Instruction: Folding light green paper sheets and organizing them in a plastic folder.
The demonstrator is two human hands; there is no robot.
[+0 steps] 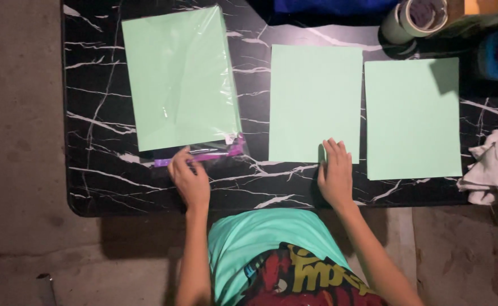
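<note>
Turquoise shirt fabric (249, 243) fills the bottom of the view, below the black marble-patterned table (101, 181). At that table's near edge, the left hand (189, 178) reaches forward with its fingers pinched together on the purple sealing strip (203, 156) of a clear plastic pack of green paper (181, 76), which lies on the table's left part. The pack looks light, floppy and slippery; its strip end seems the surest hold. The right hand (335, 173) lies palm down, fingers together and flat, on the near edge of a loose green sheet (315, 102) at the table's middle. Thin and easily creased, that sheet likely slides best under flat fingers. Another green sheet (413, 116) lies to its right.
</note>
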